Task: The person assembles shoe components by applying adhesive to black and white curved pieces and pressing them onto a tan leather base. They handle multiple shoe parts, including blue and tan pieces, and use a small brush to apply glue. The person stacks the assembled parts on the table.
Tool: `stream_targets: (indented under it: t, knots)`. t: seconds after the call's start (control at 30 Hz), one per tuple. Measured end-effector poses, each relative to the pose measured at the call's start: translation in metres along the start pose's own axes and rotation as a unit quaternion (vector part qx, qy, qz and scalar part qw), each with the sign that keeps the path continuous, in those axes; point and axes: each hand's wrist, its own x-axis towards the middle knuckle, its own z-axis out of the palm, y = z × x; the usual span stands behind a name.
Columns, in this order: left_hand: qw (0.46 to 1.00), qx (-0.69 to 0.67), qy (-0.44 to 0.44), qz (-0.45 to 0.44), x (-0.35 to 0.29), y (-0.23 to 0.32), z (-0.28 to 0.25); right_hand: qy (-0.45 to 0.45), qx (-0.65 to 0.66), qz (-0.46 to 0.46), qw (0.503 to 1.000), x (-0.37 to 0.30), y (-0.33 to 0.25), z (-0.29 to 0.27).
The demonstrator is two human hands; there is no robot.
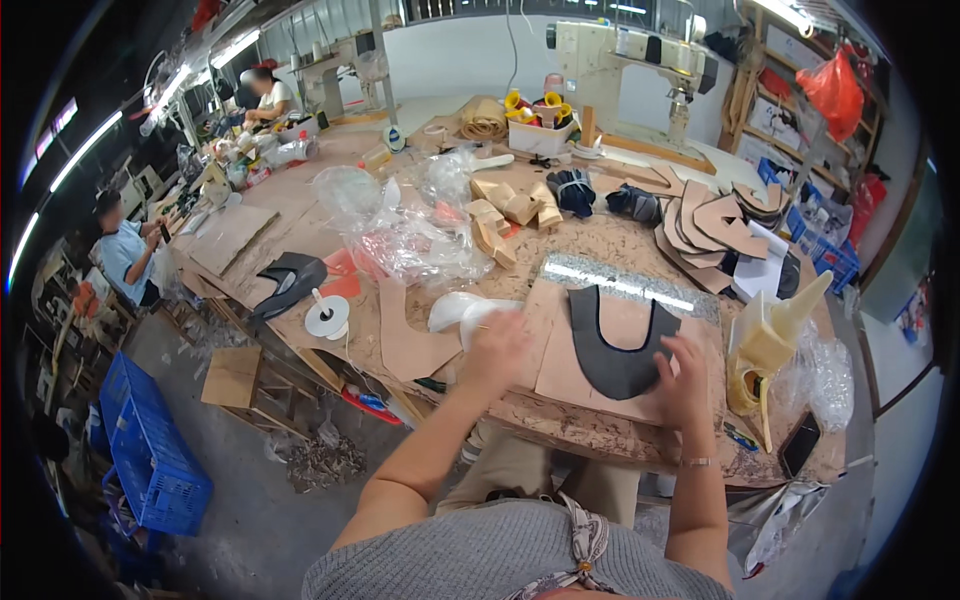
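Observation:
A dark grey, U-shaped leather-like piece lies flat on a tan board, its opening facing away from me. My right hand is at its right side, fingers curved and apart, with the fingertips close to its edge; whether they touch it is unclear. To the left, my left hand is over the table beside a white curved piece. Its fingers are blurred and partly hidden, so any grip does not show. Left of that hand lies a tan curved cutout.
A speckled stone slab lies behind the board. Crumpled clear plastic and wooden blocks are farther back. At right are a yellowish shoe-last-like form and a phone. A white spool stands left. Two people are in the background.

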Motion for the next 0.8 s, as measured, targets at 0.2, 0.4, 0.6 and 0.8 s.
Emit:
stream_targets:
  t: [0.2,0.4,0.6,0.8]
  knots:
    - [0.973,0.092,0.006,-0.212,-0.005,-0.104,-0.047,-0.072,0.093,-0.036,0.992,-0.039,-0.056,0.025]
    - [0.93,-0.202,0.013,-0.306,0.024,-0.085,-0.05,-0.141,0.147,-0.064,0.977,-0.009,-0.136,0.109]
    - [0.839,-0.461,0.077,-0.278,0.012,-0.05,-0.064,0.011,0.2,-0.005,0.98,0.031,-0.189,0.162]
    - [0.872,-0.378,0.058,-0.306,-0.013,-0.092,-0.062,-0.158,0.267,0.058,0.949,0.035,-0.156,0.145]
